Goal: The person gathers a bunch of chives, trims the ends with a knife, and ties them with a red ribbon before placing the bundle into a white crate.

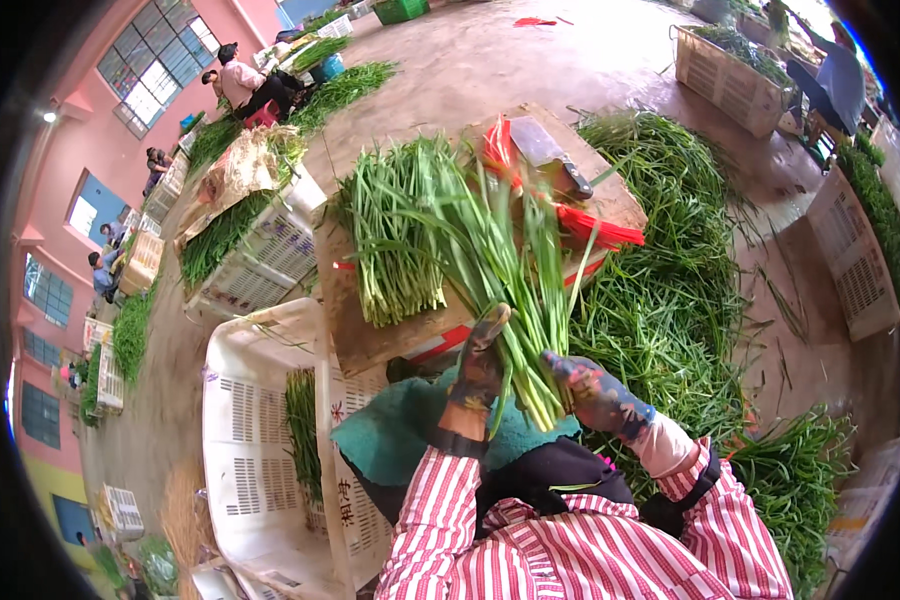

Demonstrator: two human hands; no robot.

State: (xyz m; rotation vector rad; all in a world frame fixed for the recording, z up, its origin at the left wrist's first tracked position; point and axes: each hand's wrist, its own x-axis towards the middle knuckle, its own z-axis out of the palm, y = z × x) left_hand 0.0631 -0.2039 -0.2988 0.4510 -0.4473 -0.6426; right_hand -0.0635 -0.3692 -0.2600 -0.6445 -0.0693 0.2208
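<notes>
Between my two gloved hands I hold a loose bunch of garlic chives (515, 320), pale cut stems toward me, leaves fanning away over a wooden board (355, 335). My left hand (478, 368) is closed round the left side of the stems, thumb up. My right hand (602, 396) is closed on their right side near the lower ends; its grip is partly hidden. A thick pile of chives (395, 240) lies on the board's left half. Beyond the bunch are a broad-bladed knife (545, 150) with a dark handle and red ties (600, 226).
A white plastic crate (265, 440) with some chives inside stands at my left. A large heap of loose greens (660, 260) covers the floor at my right. Another filled crate (260, 250) is at far left, and a cream crate (730, 80) at far right. People sit working farther off.
</notes>
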